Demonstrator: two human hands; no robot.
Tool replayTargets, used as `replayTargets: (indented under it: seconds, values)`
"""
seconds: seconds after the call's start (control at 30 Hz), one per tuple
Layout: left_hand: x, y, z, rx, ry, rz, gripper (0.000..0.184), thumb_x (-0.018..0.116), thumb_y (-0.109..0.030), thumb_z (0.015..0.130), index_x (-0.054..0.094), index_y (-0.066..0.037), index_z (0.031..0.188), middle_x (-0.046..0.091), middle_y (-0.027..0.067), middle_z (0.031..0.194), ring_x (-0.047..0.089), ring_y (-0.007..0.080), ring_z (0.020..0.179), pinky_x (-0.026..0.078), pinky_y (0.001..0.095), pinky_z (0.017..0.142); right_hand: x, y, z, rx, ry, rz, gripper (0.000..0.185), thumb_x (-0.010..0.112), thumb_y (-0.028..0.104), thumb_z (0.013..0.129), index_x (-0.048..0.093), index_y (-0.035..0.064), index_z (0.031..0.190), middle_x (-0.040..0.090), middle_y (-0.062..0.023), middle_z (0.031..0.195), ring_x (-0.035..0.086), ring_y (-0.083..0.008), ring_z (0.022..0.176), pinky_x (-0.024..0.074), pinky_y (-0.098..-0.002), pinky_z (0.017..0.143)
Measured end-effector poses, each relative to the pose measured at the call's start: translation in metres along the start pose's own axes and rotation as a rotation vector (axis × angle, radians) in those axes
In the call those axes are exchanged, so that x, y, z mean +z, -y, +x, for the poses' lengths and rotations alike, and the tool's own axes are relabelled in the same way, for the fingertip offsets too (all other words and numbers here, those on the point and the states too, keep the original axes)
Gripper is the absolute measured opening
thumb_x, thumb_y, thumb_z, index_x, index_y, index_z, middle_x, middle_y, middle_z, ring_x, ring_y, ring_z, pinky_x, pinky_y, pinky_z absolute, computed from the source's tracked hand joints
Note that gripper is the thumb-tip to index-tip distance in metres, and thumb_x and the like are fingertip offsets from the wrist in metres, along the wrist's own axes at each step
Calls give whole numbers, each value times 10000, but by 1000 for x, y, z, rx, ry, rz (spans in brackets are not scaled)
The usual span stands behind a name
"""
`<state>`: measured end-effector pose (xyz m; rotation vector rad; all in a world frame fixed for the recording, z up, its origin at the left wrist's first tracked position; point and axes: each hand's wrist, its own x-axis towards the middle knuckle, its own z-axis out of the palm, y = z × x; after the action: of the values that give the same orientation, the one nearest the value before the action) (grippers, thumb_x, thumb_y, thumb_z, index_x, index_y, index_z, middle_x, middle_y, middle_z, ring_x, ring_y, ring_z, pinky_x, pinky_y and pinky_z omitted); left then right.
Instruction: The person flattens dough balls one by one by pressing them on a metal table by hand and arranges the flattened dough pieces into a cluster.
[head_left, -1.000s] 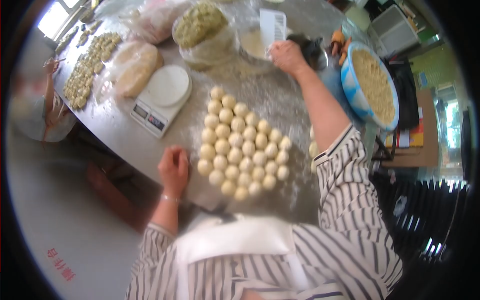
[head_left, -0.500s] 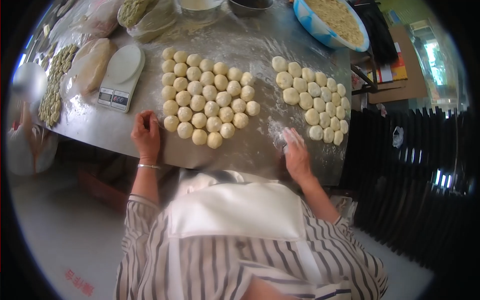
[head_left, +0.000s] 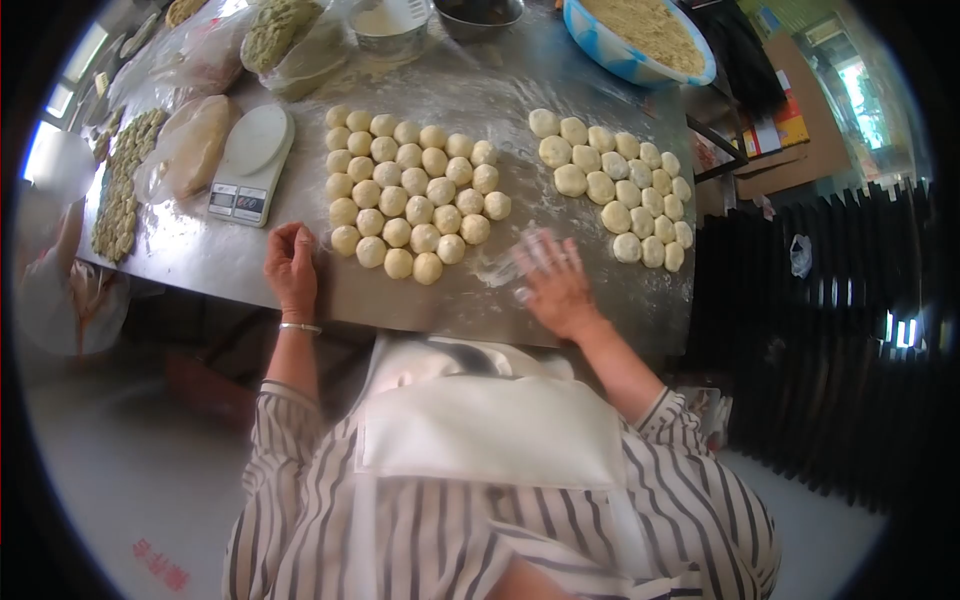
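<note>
White flour is smeared on the metal table (head_left: 400, 310), where my right hand (head_left: 556, 285) lies palm down with its fingers spread. My left hand (head_left: 291, 268) rests at the table's front edge with its fingers curled in; whether anything is inside cannot be seen. Between my hands and farther back are rows of round dough balls (head_left: 414, 209), left of my right hand. A second group of slightly flattened dough pieces (head_left: 616, 220) lies beyond and to the right of my right hand.
A white kitchen scale (head_left: 257, 142) stands at the left beside bagged dough (head_left: 196, 150). Small pieces (head_left: 128, 185) lie farther left, near another person (head_left: 75, 290). At the back are a flour container (head_left: 388, 28), a dark bowl (head_left: 478, 14) and a blue-white basin (head_left: 640, 66).
My right hand has come back from the flour container to the table's front, then shifted left with fingers spreading over the flour. The view has tilted down. My left hand stays curled.
</note>
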<state>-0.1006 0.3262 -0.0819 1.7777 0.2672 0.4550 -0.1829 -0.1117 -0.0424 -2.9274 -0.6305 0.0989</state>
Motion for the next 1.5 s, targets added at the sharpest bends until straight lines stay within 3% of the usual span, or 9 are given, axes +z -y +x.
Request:
replayTargets:
  seconds: [0.17,0.37,0.57,0.9,1.03,1.13,1.27,1.4,1.5]
  values:
    - [9,-33,-48,-94,-2,-342,95,679,-138,1083,689,-71,1150,677,-9,922,535,35,716,409,197,629,20,3,25,185,-187,72,735,678,375,1001,439,118,1648,338,-126,1753,250,-345,1645,151,-590,1343]
    - [39,-93,-110,273,367,264,302,785,-103,957,725,-115,1253,684,43,981,659,141,713,564,309,659,-9,-9,-8,-207,6,106,624,724,300,965,574,199,1562,413,-126,1703,304,-336,1618,215,-584,1328]
    - [61,-107,-121,277,437,590,494,834,-202,885,708,-219,1363,643,45,1045,703,247,784,587,393,678,-7,-40,14,-1,-236,303,583,765,91,899,646,209,1457,577,-130,1511,553,-367,1408,491,-493,1161]
    - [85,-108,-133,342,310,713,469,880,-164,807,660,-136,1220,624,72,1120,704,309,913,586,434,731,4,-10,103,1,-381,482,527,810,102,851,624,151,1342,626,-148,1395,632,-380,1248,539,-480,1033]
    - [85,-103,-131,597,230,690,425,873,-149,782,640,-110,1136,651,72,1138,699,304,848,587,431,676,6,-17,97,198,-434,669,467,839,174,812,615,125,1218,679,-171,1205,674,-425,1085,564,-509,910]
    - [83,-120,-137,510,196,642,398,857,-124,826,646,-72,1159,655,91,1141,700,277,843,596,415,666,-16,-39,62,207,-498,653,444,862,253,805,625,103,1150,660,-182,1028,667,-434,1006,557,-526,828]
    - [104,-161,-132,127,432,170,389,783,-69,925,669,-28,1295,642,97,1112,681,174,901,602,331,737,-27,-67,15,241,-412,330,422,854,277,817,641,109,1140,630,-177,1073,680,-414,979,567,-536,811]
    - [154,-154,-127,183,676,152,303,747,-105,957,689,-96,1254,626,104,1155,709,221,869,612,359,733,7,-64,-8,165,-315,283,372,833,289,841,651,133,1126,624,-157,1137,702,-398,982,600,-523,784]
    - [182,-112,-135,576,812,335,248,771,-159,941,692,-112,1171,629,108,1147,714,304,858,610,405,722,0,-44,-21,167,-181,264,364,837,299,845,656,147,1122,627,-123,1148,718,-373,974,612,-498,752]
